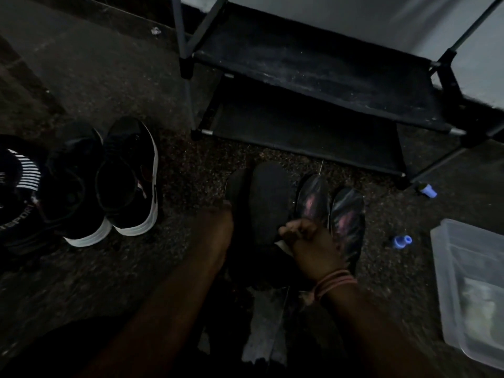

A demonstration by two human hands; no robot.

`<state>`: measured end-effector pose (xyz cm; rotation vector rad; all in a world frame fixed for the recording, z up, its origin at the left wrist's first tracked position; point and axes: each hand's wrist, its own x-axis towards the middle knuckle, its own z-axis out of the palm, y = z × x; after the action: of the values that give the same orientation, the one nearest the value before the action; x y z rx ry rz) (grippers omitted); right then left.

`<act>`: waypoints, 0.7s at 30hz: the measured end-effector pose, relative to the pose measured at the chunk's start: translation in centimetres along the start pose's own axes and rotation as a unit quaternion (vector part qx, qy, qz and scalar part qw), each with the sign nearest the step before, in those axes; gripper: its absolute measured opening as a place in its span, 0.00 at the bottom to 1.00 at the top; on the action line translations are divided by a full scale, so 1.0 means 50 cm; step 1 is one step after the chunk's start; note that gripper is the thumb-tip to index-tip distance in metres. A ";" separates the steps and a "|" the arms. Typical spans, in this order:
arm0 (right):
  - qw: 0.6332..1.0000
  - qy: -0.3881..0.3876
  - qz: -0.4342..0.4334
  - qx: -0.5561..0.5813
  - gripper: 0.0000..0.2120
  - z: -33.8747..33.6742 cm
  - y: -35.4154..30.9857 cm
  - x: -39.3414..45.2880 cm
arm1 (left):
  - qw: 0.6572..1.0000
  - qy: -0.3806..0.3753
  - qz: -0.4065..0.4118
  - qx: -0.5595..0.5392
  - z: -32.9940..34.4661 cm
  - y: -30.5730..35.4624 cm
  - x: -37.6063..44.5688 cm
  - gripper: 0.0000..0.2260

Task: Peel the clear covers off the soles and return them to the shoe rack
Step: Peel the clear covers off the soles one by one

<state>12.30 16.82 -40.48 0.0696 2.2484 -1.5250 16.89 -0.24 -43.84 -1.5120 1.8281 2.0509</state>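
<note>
A dark shoe (268, 203) is held sole up in the middle of the floor, and its sole looks matte. My left hand (218, 222) grips its left side, with the fingers hidden behind the shoe. At the sole's near edge my right hand (308, 241) has its fingers curled and pinches a pale bit of clear cover (283, 245). Just to the right lie two more soles in shiny clear covers (313, 197) (347, 216). The black shoe rack (300, 64) stands behind them, and both shelves in view are bare.
A pair of black sneakers with white soles (109, 181) stands on the carpet at the left, beside dark striped fabric (19, 181). A clear plastic container (469, 282) sits at the right. Two small blue items (403, 241) (428, 190) lie near it.
</note>
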 end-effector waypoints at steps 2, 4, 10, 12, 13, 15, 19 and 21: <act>0.999 -0.034 -0.006 0.025 0.07 0.030 0.003 -0.013 | 0.988 -0.101 -0.092 -0.066 -0.017 0.024 -0.004 0.23; 0.997 -0.067 0.007 0.049 0.05 0.051 0.004 -0.019 | 0.983 -0.135 -0.117 -0.050 -0.028 0.032 -0.003 0.25; 0.992 -0.039 -0.062 -0.104 0.04 0.051 0.026 -0.012 | 1.000 0.026 -0.002 0.006 -0.068 0.010 0.037 0.03; 0.986 -0.030 -0.069 -0.147 0.04 0.046 0.034 -0.014 | 0.991 0.076 0.036 0.101 -0.089 0.009 0.038 0.14; 0.984 -0.027 -0.071 -0.159 0.03 0.044 0.036 -0.015 | 0.983 0.087 0.053 0.151 -0.098 0.003 0.042 0.16; 0.980 -0.024 -0.075 -0.183 0.02 0.041 0.034 -0.017 | 0.970 0.130 0.079 0.187 -0.108 -0.002 0.047 0.13; 0.975 -0.030 -0.060 -0.211 0.03 0.030 0.033 -0.009 | 0.943 0.167 0.154 0.244 -0.115 -0.009 0.049 0.11; 0.977 -0.041 -0.046 -0.203 0.03 0.024 0.031 -0.007 | 0.937 0.168 0.172 0.253 -0.114 -0.009 0.044 0.11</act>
<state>13.42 16.43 -42.04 -0.2151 2.4754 -1.0592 19.54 -5.70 -44.74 -1.5317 2.6450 1.2795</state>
